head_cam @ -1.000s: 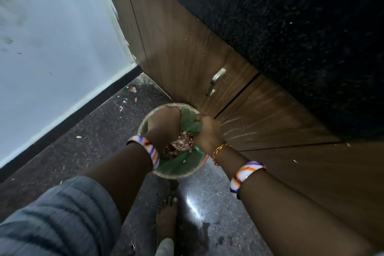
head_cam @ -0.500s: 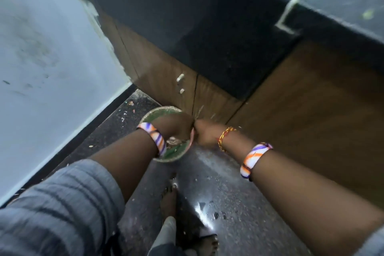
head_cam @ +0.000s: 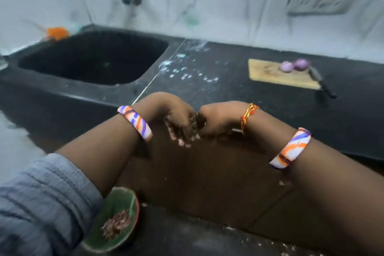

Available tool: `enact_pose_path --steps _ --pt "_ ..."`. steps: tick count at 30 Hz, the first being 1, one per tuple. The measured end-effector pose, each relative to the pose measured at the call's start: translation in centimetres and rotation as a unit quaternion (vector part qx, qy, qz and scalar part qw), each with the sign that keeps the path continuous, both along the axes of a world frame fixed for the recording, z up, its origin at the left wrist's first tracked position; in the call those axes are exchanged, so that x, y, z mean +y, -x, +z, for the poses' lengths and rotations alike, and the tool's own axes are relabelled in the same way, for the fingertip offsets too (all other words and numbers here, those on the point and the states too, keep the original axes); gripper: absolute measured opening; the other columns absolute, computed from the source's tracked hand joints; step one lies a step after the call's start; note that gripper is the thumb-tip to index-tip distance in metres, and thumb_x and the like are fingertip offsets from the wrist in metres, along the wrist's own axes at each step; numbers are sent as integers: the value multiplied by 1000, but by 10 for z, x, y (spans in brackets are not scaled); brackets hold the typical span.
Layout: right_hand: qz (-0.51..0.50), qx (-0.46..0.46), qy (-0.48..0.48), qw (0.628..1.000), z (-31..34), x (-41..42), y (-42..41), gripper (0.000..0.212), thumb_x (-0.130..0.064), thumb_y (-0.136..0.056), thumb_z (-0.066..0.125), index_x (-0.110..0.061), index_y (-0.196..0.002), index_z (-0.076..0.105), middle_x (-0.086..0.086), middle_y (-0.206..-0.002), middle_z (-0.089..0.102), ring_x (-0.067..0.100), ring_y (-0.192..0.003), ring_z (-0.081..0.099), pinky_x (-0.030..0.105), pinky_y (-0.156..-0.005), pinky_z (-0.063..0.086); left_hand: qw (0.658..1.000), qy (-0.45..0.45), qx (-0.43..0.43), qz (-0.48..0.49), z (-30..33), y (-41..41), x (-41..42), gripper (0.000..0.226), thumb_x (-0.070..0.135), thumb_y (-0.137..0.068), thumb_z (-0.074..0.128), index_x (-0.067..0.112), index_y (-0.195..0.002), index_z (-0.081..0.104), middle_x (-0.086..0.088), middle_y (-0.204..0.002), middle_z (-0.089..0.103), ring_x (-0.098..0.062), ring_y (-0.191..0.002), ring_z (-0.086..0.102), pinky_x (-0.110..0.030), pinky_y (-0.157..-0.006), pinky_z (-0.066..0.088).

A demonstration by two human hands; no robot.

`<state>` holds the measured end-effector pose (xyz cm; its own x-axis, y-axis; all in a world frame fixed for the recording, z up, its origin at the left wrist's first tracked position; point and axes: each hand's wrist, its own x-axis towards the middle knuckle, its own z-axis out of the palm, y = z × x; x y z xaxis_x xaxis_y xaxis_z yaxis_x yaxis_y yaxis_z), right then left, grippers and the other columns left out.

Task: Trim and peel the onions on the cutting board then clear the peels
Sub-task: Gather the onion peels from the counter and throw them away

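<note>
Left hand (head_cam: pixel 176 118) and right hand (head_cam: pixel 216 119) touching, fingers curled downward, contents indiscernible; two peeled onions (head_cam: pixel 294 65) lying on cutting board (head_cam: pixel 268 75) near counter's (head_cam: pixel 207 81) back edge.

We find no readable text, label or number anywhere. Nothing legible near the cutting board (head_cam: pixel 278 75) either.

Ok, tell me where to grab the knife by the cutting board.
Grip the dark handle, coming from the near right. The knife lies flat, blade toward the onions on the cutting board, handle off the corner, pointing to you.
</note>
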<state>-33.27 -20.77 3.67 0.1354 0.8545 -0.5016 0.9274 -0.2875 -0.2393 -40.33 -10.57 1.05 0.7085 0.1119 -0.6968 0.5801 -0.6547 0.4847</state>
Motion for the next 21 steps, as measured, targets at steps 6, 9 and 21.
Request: enact_pose_path --steps 6,9,21 --pt "-132 -31 -107 985 52 -51 -80 21 -21 -90 55 -12 -107 64 -1 -71 65 8 -47 54 11 -37 39 983 -76 -169 -14 61 -87 -39 9 7 -88 56 15 -86 61 -7 -96 68 -9 -73 63 -15 -57 51" --pt "-190 -26 -160 968 55 -68 -119 25 -19 -90 54 -10 -110 64 2 -77 66 10 -50 55 12 -38 41 972 -86 -216 -20 68 -130 -51 10 7 -88 56 12 -93 62 -10 -99 67 -9 -72 63 -15 -54 51" --pt "-280 -55 -173 943 18 -61 -303 50 -19 -85 65 -10 -130 45 13 -121 55 22 -91 57 30 -74 51 931 -144 -335 -9 55 -313 -19 14 4 -78 63 4 -90 70 -2 -72 67 -5 -54 57 -10 -42 39"
